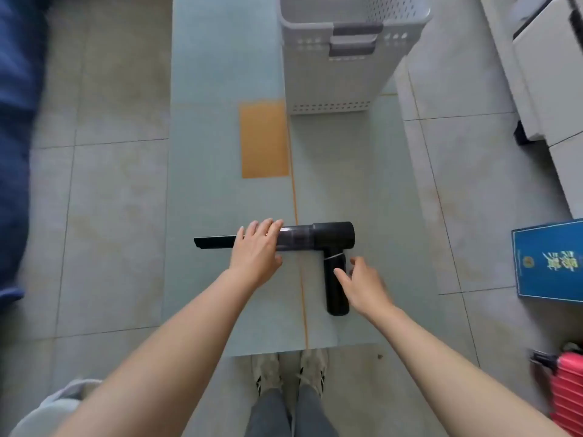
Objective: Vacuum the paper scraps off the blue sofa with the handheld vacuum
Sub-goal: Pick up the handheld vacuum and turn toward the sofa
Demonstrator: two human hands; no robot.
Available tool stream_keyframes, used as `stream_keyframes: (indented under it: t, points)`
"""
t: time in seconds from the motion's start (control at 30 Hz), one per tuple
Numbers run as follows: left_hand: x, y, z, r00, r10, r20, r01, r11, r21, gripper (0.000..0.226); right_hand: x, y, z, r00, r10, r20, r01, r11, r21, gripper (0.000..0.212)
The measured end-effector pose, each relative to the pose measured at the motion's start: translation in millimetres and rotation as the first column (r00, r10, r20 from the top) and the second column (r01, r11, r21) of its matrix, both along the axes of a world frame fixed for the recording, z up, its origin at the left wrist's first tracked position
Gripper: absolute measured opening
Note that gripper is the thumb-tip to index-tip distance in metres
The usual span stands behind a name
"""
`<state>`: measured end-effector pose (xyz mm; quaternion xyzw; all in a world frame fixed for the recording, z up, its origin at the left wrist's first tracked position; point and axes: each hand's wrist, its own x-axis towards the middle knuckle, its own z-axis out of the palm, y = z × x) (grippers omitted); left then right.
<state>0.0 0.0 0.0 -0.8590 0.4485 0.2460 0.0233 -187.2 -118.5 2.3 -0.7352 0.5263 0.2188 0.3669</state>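
Black T-shaped handheld vacuum is lying on the pale green desk, barrel crosswise, nozzle pointing left, while the left hand is resting relaxed on the barrel and the right hand, fingers spread, is nearing the handle pointing toward the person.

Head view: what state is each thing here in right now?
Vacuum: lying flat on the table, nozzle pointing left.
Left hand: resting over the vacuum's barrel.
Right hand: open beside the handle, not gripping.
Basket: upright on the table.
Sofa: at left edge, blurred.
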Motion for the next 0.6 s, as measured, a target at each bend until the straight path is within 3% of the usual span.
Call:
stream_keyframes:
  t: [0.2,0.6]
  points:
    - [3,-17,-26,1.0,-0.023,-0.003,0.024,0.999,0.039,0.074,10,9,-30,0.972,-0.219,0.089,0.212,0.974,0.085,0.048]
    - [4,-29,-26,1.0,-0.008,0.007,0.008,1.0,0.014,0.056,22,8,-28,0.962,-0.262,0.079,0.254,0.962,0.103,0.046]
